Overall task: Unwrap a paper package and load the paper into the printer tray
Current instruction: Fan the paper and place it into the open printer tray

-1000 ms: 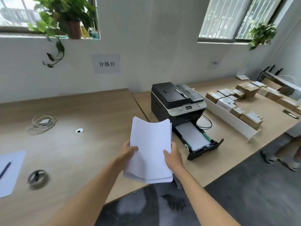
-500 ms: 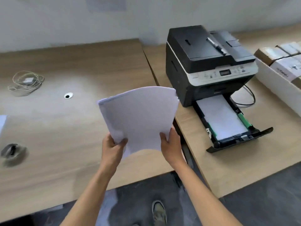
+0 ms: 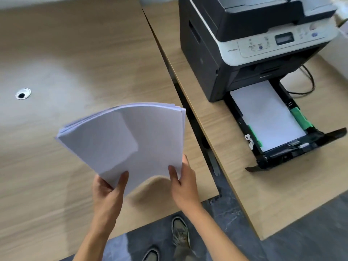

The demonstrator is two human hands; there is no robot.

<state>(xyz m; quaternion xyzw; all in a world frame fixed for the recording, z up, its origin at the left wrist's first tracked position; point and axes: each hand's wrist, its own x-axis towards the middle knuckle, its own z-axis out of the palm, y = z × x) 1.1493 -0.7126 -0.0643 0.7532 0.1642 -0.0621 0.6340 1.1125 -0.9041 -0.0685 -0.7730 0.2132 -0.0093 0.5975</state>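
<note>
A stack of white paper [image 3: 130,140] is held above the left wooden table, tilted and bowed, its top edge fanned out. My left hand [image 3: 109,193] grips its lower left corner. My right hand [image 3: 185,183] holds its lower right edge. To the right stands the black and grey printer [image 3: 244,40] on the neighbouring table. Its paper tray [image 3: 282,153] is pulled out toward me, with white sheets [image 3: 265,113] lying flat inside between green guides. No wrapper is in view.
A dark gap [image 3: 190,117] runs between the two wooden tables. A round cable grommet [image 3: 23,93] sits in the left table [image 3: 66,63]. A black cable [image 3: 308,81] loops beside the printer. My shoes [image 3: 179,232] stand on the dark floor below.
The view has dropped and moved closer to the tables. The paper stack has tilted further left and its top edge has fanned out; both hands keep their grip.
</note>
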